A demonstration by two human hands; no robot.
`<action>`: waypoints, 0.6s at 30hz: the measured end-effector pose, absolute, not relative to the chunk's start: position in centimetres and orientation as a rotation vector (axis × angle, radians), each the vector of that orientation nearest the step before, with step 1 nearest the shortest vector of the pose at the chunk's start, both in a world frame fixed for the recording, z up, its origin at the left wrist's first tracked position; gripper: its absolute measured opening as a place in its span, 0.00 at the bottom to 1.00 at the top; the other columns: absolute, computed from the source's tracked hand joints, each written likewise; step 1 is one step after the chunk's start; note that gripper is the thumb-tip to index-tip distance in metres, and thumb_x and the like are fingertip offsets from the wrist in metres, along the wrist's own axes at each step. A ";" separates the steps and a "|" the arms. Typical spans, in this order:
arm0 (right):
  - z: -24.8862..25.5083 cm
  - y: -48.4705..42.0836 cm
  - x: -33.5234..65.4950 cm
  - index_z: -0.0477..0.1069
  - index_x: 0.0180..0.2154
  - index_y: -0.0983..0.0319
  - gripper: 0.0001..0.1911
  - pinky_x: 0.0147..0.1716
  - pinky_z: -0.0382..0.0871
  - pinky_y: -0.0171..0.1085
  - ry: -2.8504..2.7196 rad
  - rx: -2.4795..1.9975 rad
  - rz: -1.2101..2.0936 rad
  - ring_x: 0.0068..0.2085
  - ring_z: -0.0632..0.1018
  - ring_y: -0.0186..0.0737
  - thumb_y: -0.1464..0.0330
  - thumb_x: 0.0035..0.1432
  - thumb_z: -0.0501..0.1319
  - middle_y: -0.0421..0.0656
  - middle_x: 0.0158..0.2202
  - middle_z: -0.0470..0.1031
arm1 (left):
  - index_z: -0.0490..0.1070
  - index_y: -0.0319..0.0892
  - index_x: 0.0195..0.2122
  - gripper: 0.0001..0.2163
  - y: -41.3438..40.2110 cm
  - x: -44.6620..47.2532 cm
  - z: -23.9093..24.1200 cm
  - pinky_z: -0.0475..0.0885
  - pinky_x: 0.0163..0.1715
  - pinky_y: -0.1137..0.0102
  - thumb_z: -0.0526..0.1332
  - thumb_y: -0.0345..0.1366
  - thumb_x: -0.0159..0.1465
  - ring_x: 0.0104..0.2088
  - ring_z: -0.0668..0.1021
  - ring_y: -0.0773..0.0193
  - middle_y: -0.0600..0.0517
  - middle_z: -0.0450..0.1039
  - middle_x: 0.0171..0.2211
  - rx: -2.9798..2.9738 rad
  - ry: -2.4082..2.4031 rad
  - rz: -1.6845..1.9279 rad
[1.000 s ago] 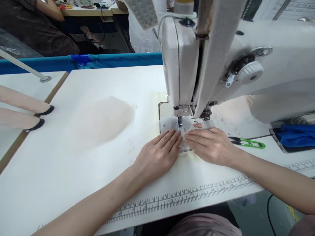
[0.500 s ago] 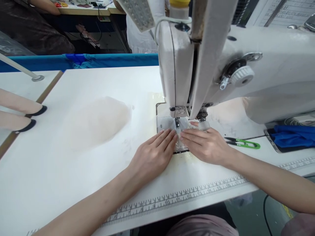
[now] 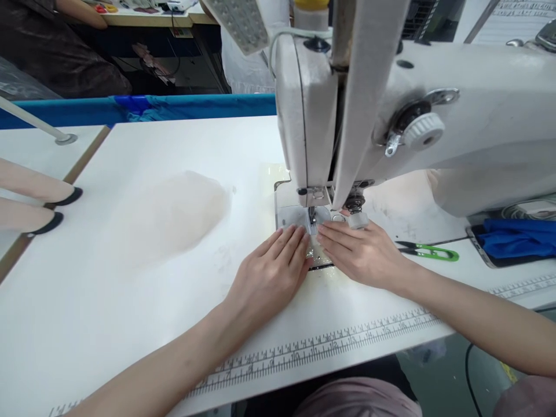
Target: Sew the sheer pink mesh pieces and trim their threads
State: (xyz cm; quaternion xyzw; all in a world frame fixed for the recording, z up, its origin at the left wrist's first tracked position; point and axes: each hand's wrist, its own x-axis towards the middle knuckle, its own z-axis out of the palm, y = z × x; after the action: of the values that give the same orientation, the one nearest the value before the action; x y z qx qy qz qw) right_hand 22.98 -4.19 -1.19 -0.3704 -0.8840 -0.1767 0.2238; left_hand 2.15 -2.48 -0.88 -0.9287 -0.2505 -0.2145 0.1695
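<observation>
My left hand lies flat, fingers stretched out together, with its fingertips just in front of the presser foot of a white sewing machine. My right hand rests flat on the other side, fingertips close to the foot. Between them a thin, see-through material with glittery specks shows over the metal needle plate. Its edges are hard to make out, and part of it is hidden under my fingers.
Right of my right hand lie green-handled thread snips and a phone with blue cloth on it. A printed ruler runs along the front of the white table. Two mannequin-like legs reach in at left.
Both hands have slid very slightly toward the presser foot, still flat. The machine sits a touch further left in the view.
</observation>
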 end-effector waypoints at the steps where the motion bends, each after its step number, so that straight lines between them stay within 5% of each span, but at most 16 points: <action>1: -1.2 -4.1 23.0 0.75 0.43 0.66 0.12 0.58 0.66 0.43 -2.440 -1.034 -0.491 0.41 0.79 0.36 0.72 0.64 0.54 0.43 0.42 0.80 | 0.73 0.27 0.47 0.15 -2.3 2.2 -1.0 0.76 0.48 0.59 0.57 0.33 0.65 0.47 0.78 0.51 0.38 0.76 0.46 -2.641 -0.722 -0.606; 18: -1.5 -3.7 22.9 0.74 0.47 0.66 0.14 0.60 0.60 0.50 -2.453 -1.140 -0.401 0.48 0.77 0.42 0.71 0.64 0.53 0.47 0.44 0.79 | 0.70 0.29 0.51 0.20 -1.7 2.2 -1.1 0.74 0.50 0.57 0.57 0.40 0.66 0.51 0.76 0.50 0.38 0.73 0.51 -2.707 -0.826 -0.608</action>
State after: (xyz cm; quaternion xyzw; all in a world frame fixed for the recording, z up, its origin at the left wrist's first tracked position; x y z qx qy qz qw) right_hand 22.93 -3.68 -1.46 -0.4084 -0.8785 -0.1435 0.2023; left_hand 2.19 -1.71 -1.11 -0.9280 -0.2832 -0.2085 0.1231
